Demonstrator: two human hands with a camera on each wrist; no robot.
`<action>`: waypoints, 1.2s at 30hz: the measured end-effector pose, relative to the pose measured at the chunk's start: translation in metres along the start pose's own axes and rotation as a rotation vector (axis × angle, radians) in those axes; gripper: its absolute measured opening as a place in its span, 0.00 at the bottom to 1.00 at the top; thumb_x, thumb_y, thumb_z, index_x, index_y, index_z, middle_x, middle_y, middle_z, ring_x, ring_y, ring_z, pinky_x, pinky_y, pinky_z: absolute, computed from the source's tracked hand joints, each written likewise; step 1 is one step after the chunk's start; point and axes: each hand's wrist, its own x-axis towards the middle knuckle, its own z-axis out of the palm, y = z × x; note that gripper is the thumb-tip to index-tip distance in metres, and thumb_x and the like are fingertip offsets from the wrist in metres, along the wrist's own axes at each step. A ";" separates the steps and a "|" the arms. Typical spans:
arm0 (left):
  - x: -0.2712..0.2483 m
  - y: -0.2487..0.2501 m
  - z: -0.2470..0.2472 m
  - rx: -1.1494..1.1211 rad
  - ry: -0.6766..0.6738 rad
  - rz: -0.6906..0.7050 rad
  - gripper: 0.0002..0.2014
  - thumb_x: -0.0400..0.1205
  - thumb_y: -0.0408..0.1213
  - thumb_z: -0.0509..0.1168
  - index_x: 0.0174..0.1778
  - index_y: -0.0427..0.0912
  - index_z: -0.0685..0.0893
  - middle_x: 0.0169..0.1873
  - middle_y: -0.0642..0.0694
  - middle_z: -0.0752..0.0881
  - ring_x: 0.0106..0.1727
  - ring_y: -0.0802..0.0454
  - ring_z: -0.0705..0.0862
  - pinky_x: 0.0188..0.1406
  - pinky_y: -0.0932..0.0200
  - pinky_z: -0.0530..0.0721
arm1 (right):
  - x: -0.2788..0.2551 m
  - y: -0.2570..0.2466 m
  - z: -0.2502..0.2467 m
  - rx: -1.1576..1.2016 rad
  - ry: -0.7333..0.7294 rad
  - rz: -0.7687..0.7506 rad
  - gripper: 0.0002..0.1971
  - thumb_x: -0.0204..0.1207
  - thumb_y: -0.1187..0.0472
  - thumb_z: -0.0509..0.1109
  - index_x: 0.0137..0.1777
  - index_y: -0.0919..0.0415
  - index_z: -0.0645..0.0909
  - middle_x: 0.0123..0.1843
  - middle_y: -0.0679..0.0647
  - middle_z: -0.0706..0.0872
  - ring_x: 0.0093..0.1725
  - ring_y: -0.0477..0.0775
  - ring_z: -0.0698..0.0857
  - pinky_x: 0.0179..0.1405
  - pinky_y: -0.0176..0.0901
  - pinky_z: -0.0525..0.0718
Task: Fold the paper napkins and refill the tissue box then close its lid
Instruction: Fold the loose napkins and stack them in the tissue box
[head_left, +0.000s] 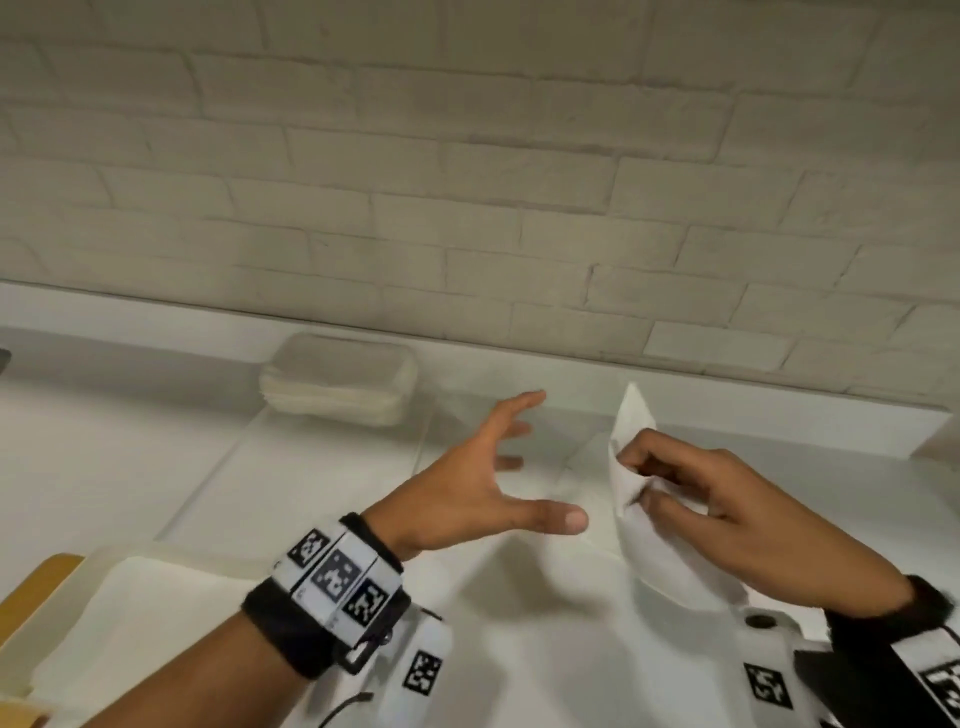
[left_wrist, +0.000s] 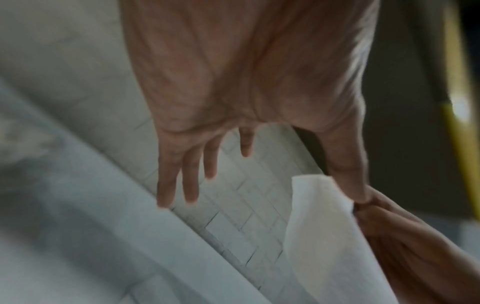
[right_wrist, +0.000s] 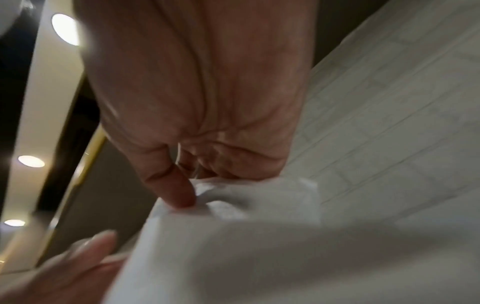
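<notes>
The right hand pinches a white paper napkin between thumb and curled fingers, holding it up off the worktop toward the right side; the right wrist view shows the thumb pressed into bunched paper. The napkin looks partly creased rather than neatly folded, though blur hides how many layers it has. The left hand hangs just beside it with fingers spread and straight, holding nothing, thumb reaching toward the paper.

Toward the back edge of the worktop, left of centre, lies a stack of pale napkins, well apart from both hands. At the near left corner sits a shallow white container with an open top, probably the tissue box; whether anything is already in it I cannot tell, and no lid is plainly visible.

By my judgement the task is early to middling: one napkin is mid-fold, the stack remains, and filling and closing the lid are not yet done.
</notes>
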 end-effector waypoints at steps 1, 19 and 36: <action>-0.005 -0.003 -0.004 -0.129 -0.068 -0.037 0.52 0.66 0.52 0.84 0.80 0.78 0.58 0.81 0.56 0.69 0.76 0.55 0.78 0.77 0.50 0.78 | 0.006 -0.011 0.007 0.095 -0.043 -0.021 0.14 0.83 0.72 0.62 0.55 0.50 0.80 0.50 0.44 0.87 0.52 0.46 0.86 0.50 0.30 0.79; -0.241 -0.095 -0.150 0.533 0.720 -0.425 0.23 0.79 0.44 0.76 0.66 0.57 0.75 0.46 0.58 0.89 0.38 0.61 0.86 0.34 0.65 0.82 | 0.154 -0.099 0.254 -0.050 -0.417 -0.088 0.23 0.79 0.64 0.66 0.65 0.39 0.64 0.58 0.43 0.71 0.50 0.49 0.79 0.52 0.43 0.82; -0.215 -0.131 -0.133 1.062 0.033 -0.543 0.24 0.83 0.69 0.46 0.48 0.61 0.82 0.45 0.61 0.85 0.47 0.65 0.85 0.52 0.64 0.82 | 0.092 -0.029 0.153 -0.314 -0.207 -0.003 0.12 0.82 0.45 0.64 0.64 0.38 0.72 0.58 0.37 0.74 0.58 0.40 0.75 0.52 0.37 0.74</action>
